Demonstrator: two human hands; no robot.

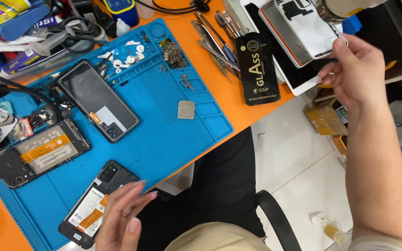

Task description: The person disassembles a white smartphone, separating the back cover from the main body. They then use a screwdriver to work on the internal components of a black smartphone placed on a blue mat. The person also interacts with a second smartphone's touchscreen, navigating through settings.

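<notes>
The right hand (pixel 357 76) is raised off to the right of the bench, past its edge, with thumb and fingertips pinched on the corner of a white phone panel (pixel 298 28) that lies tilted over a stack of flat white parts. The left hand (pixel 124 218) lies low at the near edge of the blue work mat (pixel 173 135), fingers loosely spread and closed on nothing, their tips just touching the opened phone (pixel 96 204), which sits face down with its battery showing and juts a little over the mat's near edge.

Between the two hands the mat's right half is mostly bare, with only a small grey square pad (pixel 186 109) on it. Further left lie a phone back frame (pixel 97 100) and a mid frame with orange strips (pixel 40 153), well apart from each other. Small white parts and a heap of screws sit in the mat's upper trays. Beyond the mat, on the orange table (pixel 238 107), a black flat box (pixel 257 69) lies beside a fan of tweezers (pixel 217 42).

Right of the table the white tiled floor (pixel 298 162) is open, and a black chair arm (pixel 275 218) curves below. The clutter at top left is tangled cables and packets, hard to tell apart. The object above the right hand is cut off by the frame.
</notes>
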